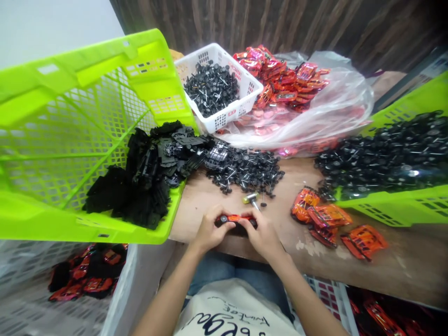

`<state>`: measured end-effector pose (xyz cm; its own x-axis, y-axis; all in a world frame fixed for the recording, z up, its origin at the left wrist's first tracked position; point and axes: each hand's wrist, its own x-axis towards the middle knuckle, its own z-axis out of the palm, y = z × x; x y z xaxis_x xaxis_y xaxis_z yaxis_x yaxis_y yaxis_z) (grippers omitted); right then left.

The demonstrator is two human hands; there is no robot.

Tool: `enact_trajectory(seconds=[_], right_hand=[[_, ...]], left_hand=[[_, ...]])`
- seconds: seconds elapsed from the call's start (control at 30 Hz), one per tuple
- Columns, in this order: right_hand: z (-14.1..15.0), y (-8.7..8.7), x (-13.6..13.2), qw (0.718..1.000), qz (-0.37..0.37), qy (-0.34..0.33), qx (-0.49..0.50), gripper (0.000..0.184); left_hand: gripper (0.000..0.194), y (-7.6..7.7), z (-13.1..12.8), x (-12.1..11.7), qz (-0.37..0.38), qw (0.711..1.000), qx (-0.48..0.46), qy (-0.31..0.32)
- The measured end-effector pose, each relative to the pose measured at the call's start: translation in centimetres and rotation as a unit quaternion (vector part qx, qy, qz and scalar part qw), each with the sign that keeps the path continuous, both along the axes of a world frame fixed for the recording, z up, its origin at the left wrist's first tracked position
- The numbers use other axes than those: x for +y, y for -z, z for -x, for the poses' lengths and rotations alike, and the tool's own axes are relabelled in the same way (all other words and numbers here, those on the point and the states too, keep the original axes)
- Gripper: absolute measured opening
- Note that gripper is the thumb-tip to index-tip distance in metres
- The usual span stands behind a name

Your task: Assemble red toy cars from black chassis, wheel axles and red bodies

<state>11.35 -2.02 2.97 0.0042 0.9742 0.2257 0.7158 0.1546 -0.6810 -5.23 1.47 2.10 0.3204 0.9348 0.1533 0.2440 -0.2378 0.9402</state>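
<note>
A red and black toy car [235, 218] is held on its side at the table's front edge, a black wheel showing at each end. My left hand [213, 228] is closed on its left end, thumb along the near side. The fingers of my right hand [262, 231] grip its right end the same way. Just beyond my right hand lies a small hammer [251, 199] with a yellowish head. Behind that spreads a pile of black wheels on metal axles [245, 168]. Several orange-red car bodies [327, 219] rest on the table to the right.
At left, a tipped green crate [105, 154] spills black car bases [168, 158]. A white basket [250, 93] of wheels stands behind, beside a clear bag [346, 102] of red bodies. Another green crate [392, 205] with wheels is at right. Red cars [84, 280] sit in a lower-left container.
</note>
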Motion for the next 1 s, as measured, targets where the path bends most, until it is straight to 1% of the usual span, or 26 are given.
enact_trajectory(seconds=[0.07,0.13,0.17,0.23,0.27,0.33,0.43,0.47,0.53,0.6,0.63,0.7,0.77,0.87,0.93,1.0], right_hand=[[0.2,-0.4,0.9,0.997,-0.036,0.052,-0.053,0.032],[0.4,-0.4,1.9,0.986,-0.068,0.088,-0.121,0.045],[0.4,-0.4,2.2,0.984,-0.065,0.091,-0.142,0.048],[0.0,-0.1,2.2,0.983,-0.035,0.089,-0.154,0.046],[-0.4,0.1,1.8,0.983,-0.022,0.094,-0.156,0.043],[-1.8,0.5,0.1,0.976,-0.001,0.120,-0.179,0.037],[-4.0,0.9,-4.0,0.963,0.057,0.156,-0.214,0.036],[-4.6,0.9,-5.5,0.964,0.085,0.155,-0.197,0.035],[-5.0,0.6,-8.1,0.977,0.118,0.145,-0.104,0.033],[-4.8,0.3,-10.0,0.984,0.111,0.136,0.005,0.035],[-4.5,0.3,-10.7,0.985,0.103,0.130,0.044,0.037],[-3.9,0.6,-11.5,0.985,0.110,0.114,0.069,0.043],[-3.5,1.2,-11.9,0.984,0.142,0.090,0.055,0.047],[-3.6,2.2,-11.9,0.981,0.165,0.098,0.014,0.050],[-4.1,2.5,-11.6,0.979,0.167,0.107,-0.036,0.053],[-4.7,2.5,-10.7,0.973,0.182,0.104,-0.099,0.054]], left_hand=[[0.014,-0.8,-0.7,-1.1,0.002,0.999,-0.009,-0.049],[0.017,-1.3,-1.5,-1.9,0.029,0.994,-0.024,-0.104],[0.018,-1.3,-1.8,-2.1,0.047,0.991,-0.027,-0.121],[0.020,-1.2,-2.0,-1.8,0.082,0.989,-0.025,-0.123],[0.020,-1.0,-1.9,-1.4,0.093,0.989,-0.016,-0.117],[0.020,-0.5,-1.5,-0.2,0.100,0.988,0.022,-0.119],[0.027,0.3,-0.9,1.3,0.069,0.985,0.090,-0.128],[0.029,0.5,-0.8,1.7,0.059,0.985,0.102,-0.125],[0.026,0.9,-0.8,2.1,0.049,0.986,0.108,-0.119],[0.024,1.3,-1.0,2.3,0.056,0.986,0.107,-0.119],[0.025,1.4,-1.1,2.4,0.060,0.986,0.105,-0.118],[0.025,1.6,-1.2,2.4,0.062,0.986,0.105,-0.115],[0.025,1.8,-1.2,2.5,0.059,0.985,0.110,-0.115],[0.024,1.7,-1.0,2.7,0.061,0.984,0.126,-0.112],[0.030,1.1,-0.6,2.8,0.063,0.984,0.128,-0.109],[0.044,0.1,-0.1,2.8,0.044,0.986,0.106,-0.123]])
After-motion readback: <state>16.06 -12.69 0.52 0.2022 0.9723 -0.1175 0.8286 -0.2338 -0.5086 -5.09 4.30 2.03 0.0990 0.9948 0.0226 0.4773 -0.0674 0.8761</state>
